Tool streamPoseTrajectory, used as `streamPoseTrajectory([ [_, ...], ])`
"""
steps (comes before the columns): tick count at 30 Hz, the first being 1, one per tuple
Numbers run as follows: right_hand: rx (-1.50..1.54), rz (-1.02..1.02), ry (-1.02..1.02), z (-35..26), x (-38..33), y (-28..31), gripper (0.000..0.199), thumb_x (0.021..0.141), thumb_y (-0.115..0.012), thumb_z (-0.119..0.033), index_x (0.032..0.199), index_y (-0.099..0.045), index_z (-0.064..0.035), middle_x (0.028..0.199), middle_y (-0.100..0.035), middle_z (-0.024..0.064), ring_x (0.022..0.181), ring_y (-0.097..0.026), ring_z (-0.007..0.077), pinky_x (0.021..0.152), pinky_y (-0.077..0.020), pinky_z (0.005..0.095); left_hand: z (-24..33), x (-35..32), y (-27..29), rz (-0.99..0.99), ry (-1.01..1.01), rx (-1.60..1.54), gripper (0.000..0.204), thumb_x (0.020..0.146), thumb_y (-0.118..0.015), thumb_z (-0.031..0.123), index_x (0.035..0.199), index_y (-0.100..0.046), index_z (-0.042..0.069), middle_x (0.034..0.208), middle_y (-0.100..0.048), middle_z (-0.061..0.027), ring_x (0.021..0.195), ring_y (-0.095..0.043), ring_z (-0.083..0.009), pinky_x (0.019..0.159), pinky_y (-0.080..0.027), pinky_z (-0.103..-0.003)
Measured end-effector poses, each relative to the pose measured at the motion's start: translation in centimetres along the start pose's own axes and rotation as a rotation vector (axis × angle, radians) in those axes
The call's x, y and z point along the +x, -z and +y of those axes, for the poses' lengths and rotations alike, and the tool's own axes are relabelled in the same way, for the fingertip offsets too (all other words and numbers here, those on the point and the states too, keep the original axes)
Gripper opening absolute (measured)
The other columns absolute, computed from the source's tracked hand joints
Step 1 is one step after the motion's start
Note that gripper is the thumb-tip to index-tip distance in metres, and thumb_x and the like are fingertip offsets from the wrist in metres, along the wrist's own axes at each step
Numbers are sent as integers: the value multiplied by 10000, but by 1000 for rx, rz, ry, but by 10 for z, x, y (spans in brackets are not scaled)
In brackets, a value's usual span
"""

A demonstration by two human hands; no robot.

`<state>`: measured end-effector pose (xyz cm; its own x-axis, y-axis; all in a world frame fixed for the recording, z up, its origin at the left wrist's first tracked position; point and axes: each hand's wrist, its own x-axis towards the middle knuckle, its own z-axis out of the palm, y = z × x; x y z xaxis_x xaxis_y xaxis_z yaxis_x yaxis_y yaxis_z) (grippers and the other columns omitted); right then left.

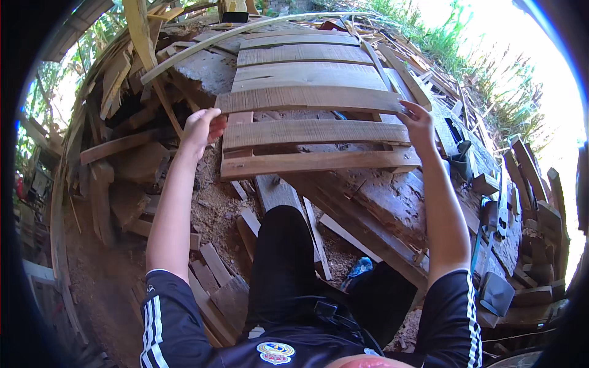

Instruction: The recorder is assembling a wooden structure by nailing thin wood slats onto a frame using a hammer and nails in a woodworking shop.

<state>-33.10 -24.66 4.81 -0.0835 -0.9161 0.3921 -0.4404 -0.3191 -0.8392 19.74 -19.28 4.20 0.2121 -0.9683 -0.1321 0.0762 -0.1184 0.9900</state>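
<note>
Left: scrap-wood heap (pixel 126 162), jagged edges, stops short of the slatted panel (pixel 307 75); strip of sawdust ground (pixel 211 205) between them leaves some room there. Middle: plank (pixel 307 98) lies crosswise among the panel's slats, between the two hands, its left end sticking out past the slats behind it. Open slot between plank and front slat (pixel 316 132); another slot between that slat and the front rail (pixel 319 164). Rail's near edge faces the person's knee (pixel 285 224), gap between. Right: tighter, with a dark pouch-like item (pixel 461 161) near the panel, then wood offcuts (pixel 543 214) standing toward the rim. Poses: left hand (pixel 205 129) at plank's left end, thumb forward, fingers curled inward, narrow; can't tell if it grips or only touches. Right hand (pixel 419 122) at plank's right end, thumb and forefinger bent close to the corner, also narrow; firm hold can't be told either. Both forearms reach forward, well apart, elbows slightly bent.
</note>
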Motion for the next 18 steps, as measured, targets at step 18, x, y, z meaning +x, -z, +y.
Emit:
streamPoseTrajectory([
  [18,-200,12,-400,7,-8,-5,337,768,-694,-292,969,-750,-27,877,-741,177,824,-716,289,791,-552,385,-46,34,-28,126,-14,238,420,967,-533,333,1162,-631,-25,1145,-654,-126,1036,-637,-222,942,-491,-381],
])
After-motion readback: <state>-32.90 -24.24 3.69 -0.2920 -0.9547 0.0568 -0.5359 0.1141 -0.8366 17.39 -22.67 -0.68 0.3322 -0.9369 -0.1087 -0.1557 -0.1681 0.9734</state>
